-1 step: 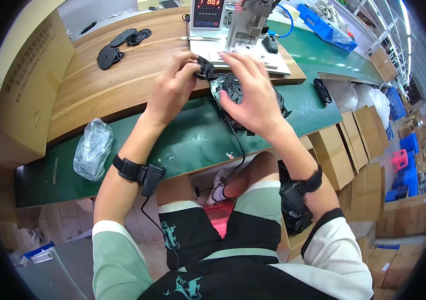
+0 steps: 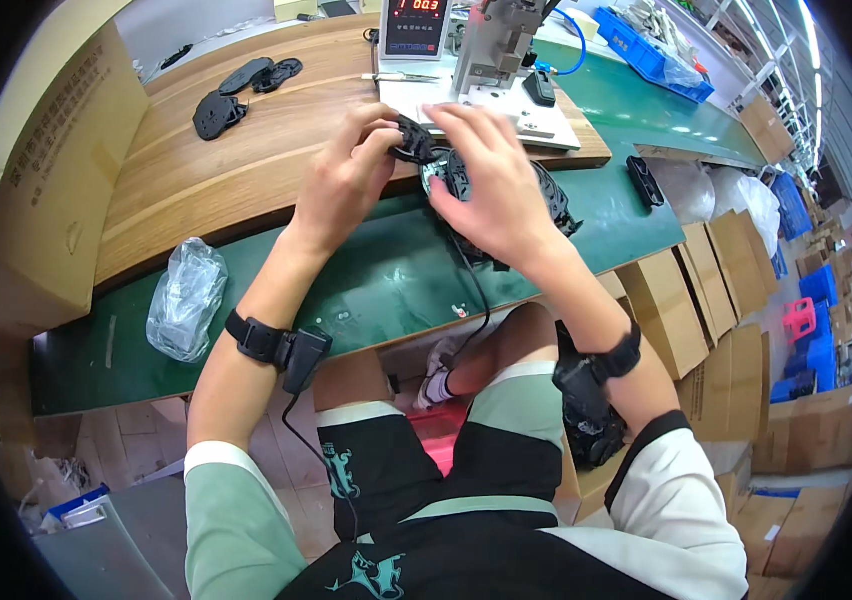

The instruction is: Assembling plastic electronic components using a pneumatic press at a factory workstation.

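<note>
Left grip pinching, right grip spread

Your left fingers clasp a small, black, moulded plastic part near the front edge of the brown wood-grain board. Your right fingers stand apart over a larger black plastic assembly on the green tabletop; whether they touch it cannot be told. Red lit digits and smaller lettering mark the black-faced, white-cased display. Dark printed characters run along the brown cardboard carton at your left.

The bag lies before the board, left of the parts cluster.
</note>
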The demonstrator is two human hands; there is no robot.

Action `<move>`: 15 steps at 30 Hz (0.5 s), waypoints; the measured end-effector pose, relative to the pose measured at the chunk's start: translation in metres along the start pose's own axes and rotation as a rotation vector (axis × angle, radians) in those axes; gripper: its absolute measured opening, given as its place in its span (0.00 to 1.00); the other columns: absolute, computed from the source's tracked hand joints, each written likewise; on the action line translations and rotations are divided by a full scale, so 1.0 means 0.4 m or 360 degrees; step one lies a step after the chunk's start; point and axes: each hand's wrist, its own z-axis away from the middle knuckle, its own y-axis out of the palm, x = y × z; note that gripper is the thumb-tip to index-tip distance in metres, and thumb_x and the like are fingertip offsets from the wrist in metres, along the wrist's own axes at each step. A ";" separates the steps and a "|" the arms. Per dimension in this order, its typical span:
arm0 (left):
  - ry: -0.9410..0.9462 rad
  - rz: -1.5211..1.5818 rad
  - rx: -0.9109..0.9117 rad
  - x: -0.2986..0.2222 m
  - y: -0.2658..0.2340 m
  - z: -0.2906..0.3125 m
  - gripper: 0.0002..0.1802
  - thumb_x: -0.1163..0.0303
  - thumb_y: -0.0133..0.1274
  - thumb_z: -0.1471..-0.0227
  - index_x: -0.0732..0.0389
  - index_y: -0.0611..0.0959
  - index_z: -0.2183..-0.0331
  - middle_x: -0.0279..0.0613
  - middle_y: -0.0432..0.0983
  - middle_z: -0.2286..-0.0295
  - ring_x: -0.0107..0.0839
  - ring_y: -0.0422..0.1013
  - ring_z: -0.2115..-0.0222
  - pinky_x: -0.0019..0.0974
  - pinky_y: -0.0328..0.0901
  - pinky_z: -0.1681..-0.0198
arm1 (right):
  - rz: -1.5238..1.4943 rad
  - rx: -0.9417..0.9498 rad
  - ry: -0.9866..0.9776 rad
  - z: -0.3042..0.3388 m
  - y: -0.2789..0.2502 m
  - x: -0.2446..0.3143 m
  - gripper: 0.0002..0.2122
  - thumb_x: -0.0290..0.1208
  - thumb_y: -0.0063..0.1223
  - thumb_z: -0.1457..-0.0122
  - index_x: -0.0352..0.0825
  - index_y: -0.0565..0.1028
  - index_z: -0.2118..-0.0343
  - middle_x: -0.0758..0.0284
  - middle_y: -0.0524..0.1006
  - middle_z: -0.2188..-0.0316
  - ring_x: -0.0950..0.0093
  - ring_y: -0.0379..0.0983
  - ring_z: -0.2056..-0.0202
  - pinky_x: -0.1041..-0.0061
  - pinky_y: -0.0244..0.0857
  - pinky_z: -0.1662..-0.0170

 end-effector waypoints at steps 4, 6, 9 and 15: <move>0.0179 -0.0065 -0.0163 -0.010 0.005 -0.006 0.18 0.85 0.59 0.51 0.62 0.80 0.56 0.47 0.72 0.48 0.42 0.80 0.55 0.42 0.77 0.57 | -0.0062 0.0114 0.0059 -0.033 0.053 -0.010 0.23 0.21 0.61 0.51 0.34 0.77 0.49 0.59 0.80 0.52 0.58 0.76 0.50 0.61 0.72 0.45; 0.0162 -0.0003 -0.0179 0.002 -0.003 -0.001 0.25 0.88 0.61 0.52 0.61 0.79 0.52 0.50 0.71 0.45 0.47 0.75 0.46 0.45 0.73 0.45 | -0.0066 0.0019 -0.0013 -0.043 0.053 -0.005 0.19 0.20 0.60 0.51 0.36 0.79 0.53 0.60 0.82 0.57 0.59 0.78 0.53 0.61 0.74 0.49; 0.0061 -0.0147 -0.0214 0.006 -0.011 -0.008 0.27 0.84 0.59 0.49 0.61 0.75 0.46 0.51 0.69 0.44 0.50 0.70 0.43 0.49 0.68 0.42 | 0.0085 -0.0005 0.0085 -0.034 0.026 -0.038 0.17 0.20 0.60 0.51 0.37 0.80 0.55 0.60 0.82 0.58 0.59 0.78 0.53 0.61 0.74 0.48; -0.0177 -0.0507 -0.0190 0.048 -0.016 0.004 0.28 0.81 0.55 0.48 0.62 0.73 0.44 0.52 0.68 0.44 0.53 0.67 0.43 0.51 0.63 0.40 | 0.0295 -0.0131 0.0215 -0.004 -0.032 -0.168 0.15 0.18 0.60 0.50 0.36 0.81 0.57 0.61 0.83 0.58 0.59 0.78 0.51 0.61 0.72 0.47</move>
